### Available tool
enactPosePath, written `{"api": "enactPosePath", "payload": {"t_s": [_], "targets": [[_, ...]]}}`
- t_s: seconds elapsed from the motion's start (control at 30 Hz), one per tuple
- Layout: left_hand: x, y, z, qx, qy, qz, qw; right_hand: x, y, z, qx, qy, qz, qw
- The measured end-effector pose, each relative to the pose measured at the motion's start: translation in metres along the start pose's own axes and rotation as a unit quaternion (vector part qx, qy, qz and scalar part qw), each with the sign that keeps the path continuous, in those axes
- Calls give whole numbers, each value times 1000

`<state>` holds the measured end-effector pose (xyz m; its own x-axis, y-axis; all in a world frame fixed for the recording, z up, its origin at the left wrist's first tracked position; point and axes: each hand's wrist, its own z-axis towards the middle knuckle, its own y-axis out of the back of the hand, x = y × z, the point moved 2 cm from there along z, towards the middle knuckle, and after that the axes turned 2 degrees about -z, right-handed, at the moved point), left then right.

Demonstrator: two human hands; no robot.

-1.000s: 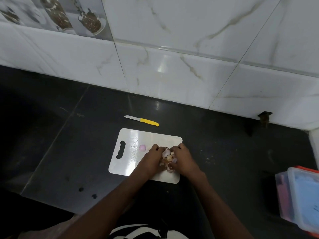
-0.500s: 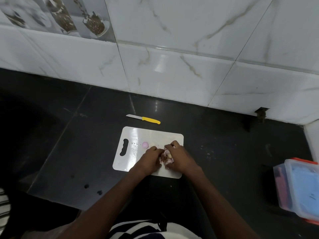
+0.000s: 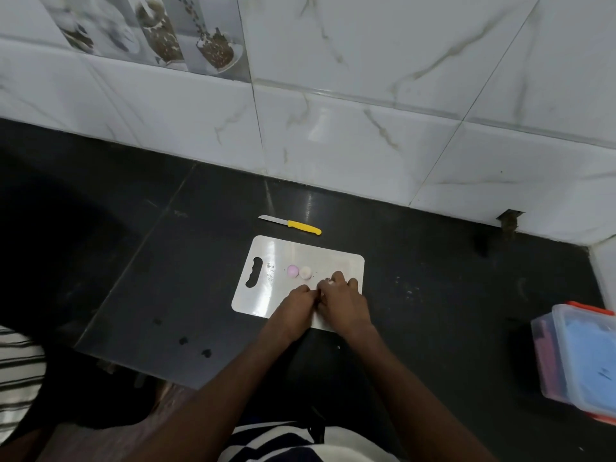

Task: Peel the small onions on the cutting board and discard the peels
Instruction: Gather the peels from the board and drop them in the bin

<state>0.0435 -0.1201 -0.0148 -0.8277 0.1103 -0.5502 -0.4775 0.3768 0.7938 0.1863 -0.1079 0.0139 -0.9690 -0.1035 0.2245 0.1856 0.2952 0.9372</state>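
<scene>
Both hands, the left hand [image 3: 295, 300] and right hand [image 3: 340, 295], bunch curled fingers over light, papery peels [image 3: 328, 281] on the cutting board [image 3: 266, 295], best pinched together, beside 2 slick peeled onions [image 3: 299, 271].

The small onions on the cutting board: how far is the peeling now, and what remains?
Done: two peeled onions, a pink one and a pale one, lie bare on the white cutting board. In hand: the left hand and right hand are cupped together over the board's right part; what they hold is mostly hidden. Left: discarding the peels; no bin is visible. The yellow-handled knife lies unused behind the board.
</scene>
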Motion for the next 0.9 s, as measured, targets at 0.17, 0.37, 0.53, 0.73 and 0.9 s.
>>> {"api": "enactPosePath", "payload": {"t_s": [0.17,0.37,0.53,0.73,0.9], "targets": [[15,11,-25,-66,43,-10,997,2,-6,-8,-7,21,-27,999],[39,11,-55,-76,56,-32,995,-4,-17,-12,-15,26,-31,999],[45,5,-68,-67,45,-54,995,-24,-8,-2,-47,-35,117,991],[47,1,-70,-62,18,-104,992,-50,11,-24,-60,-160,457,873],[34,4,-50,-52,-20,-113,992,-58,18,-48,-53,-191,579,791]]}}
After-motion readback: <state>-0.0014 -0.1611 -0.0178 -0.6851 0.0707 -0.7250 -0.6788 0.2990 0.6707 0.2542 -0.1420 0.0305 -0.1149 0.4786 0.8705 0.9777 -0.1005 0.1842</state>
